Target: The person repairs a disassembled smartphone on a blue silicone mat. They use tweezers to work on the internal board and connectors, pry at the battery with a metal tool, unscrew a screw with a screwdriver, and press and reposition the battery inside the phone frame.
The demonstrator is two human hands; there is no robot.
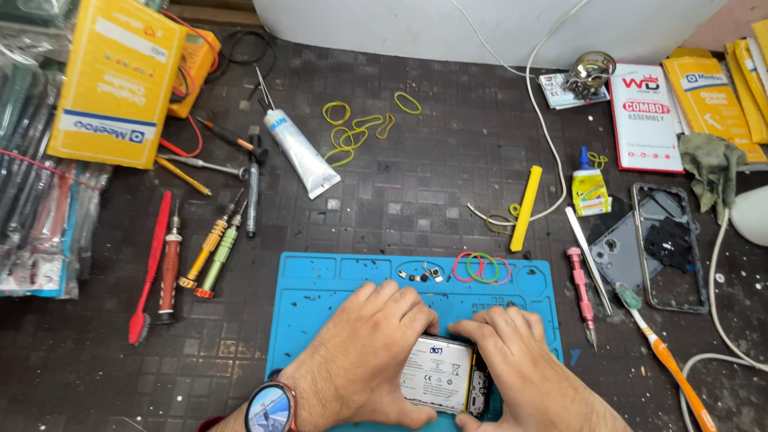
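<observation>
Both my hands press down on an opened phone [452,376] that lies on a blue work mat [320,288]. A silver battery with a white label shows between them. My left hand [364,352], with a round watch on its wrist, covers the phone's left part. My right hand [520,364] covers its right edge, where dark circuit parts show beside the fingers. The fingertips of both hands meet over the phone's top edge. The rest of the phone is hidden under my hands.
Small screws [422,274] and coloured rubber bands [482,267] lie in the mat's top trays. Screwdrivers [210,254] and a red brush [150,272] lie left. A glue tube [298,152], yellow pry bar [526,208], tweezers [588,260], toothbrush [664,356] and phone frame [664,244] lie around.
</observation>
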